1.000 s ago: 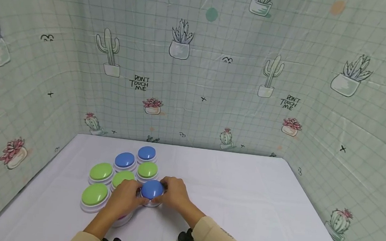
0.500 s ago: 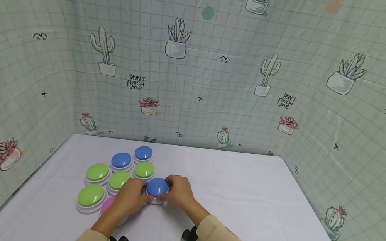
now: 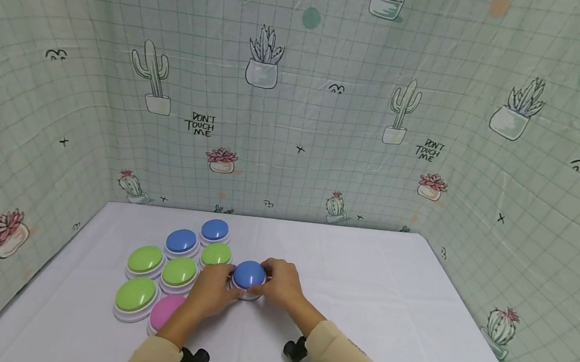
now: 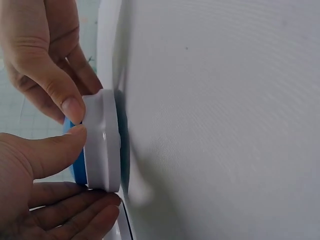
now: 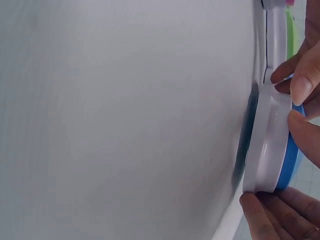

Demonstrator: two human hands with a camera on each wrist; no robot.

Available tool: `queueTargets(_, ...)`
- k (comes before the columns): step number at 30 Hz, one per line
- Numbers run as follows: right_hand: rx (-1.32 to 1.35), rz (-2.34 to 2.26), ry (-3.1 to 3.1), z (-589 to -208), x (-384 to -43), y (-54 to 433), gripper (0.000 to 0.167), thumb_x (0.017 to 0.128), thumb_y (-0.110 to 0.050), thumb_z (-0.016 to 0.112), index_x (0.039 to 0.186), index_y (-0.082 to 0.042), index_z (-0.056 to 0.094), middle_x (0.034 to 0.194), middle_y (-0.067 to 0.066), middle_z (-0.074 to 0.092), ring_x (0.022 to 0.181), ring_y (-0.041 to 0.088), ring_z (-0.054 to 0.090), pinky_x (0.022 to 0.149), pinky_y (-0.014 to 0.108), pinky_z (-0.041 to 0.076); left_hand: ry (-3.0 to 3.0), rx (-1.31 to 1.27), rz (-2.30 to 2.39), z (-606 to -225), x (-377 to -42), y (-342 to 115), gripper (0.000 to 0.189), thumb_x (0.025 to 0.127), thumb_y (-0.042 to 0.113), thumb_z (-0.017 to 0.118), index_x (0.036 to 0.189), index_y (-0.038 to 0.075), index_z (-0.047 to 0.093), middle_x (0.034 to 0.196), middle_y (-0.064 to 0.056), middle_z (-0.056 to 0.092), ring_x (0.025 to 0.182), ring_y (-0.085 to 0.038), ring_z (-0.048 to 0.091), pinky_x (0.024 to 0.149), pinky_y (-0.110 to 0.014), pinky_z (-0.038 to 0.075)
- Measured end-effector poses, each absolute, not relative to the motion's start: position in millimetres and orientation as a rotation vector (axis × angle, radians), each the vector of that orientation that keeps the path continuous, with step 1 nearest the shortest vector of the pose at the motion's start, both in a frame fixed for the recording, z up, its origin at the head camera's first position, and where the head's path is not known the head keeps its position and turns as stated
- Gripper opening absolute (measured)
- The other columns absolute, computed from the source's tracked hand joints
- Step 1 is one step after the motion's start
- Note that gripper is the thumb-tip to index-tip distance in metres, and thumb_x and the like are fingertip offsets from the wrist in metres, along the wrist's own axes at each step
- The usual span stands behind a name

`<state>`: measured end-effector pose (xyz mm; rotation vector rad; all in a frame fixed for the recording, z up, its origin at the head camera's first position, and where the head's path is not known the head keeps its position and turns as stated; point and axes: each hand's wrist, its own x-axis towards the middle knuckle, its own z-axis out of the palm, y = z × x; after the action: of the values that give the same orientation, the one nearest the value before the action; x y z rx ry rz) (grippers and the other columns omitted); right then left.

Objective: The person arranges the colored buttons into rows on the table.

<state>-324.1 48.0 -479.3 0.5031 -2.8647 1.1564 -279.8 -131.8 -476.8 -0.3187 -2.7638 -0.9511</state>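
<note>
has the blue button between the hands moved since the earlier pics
Yes: in the head view, judged against the rearmost green button, the held blue button has moved rightward and a little farther back.

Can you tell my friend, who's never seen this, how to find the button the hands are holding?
Start at the white table and find the cluster of round buttons on its left side. Just right of them, a blue button is between the left hand and right hand. Two other blue buttons stand farther back, but only this one is held.
</note>
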Motion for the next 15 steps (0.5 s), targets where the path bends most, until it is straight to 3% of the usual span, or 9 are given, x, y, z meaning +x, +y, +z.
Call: queueTargets(15, 0.394, 1.189, -2.825, -479, -342, 64, 0.058, 0.072, -0.014, 0.098, 0.12, 0.005, 0.072, 0.115, 0.019, 0.076, 0.112, 0.037, 0.07, 0.103, 0.054, 0.054, -2.73, -0.27, -1.01, -488, -309, -114, 0.047, 0.083, 0.003, 0.087, 0.125, -0.011, 0.069, 0.117, -0.022, 0.075, 0.116, -0.041, 0.067, 0.105, -0.055, 0.054)
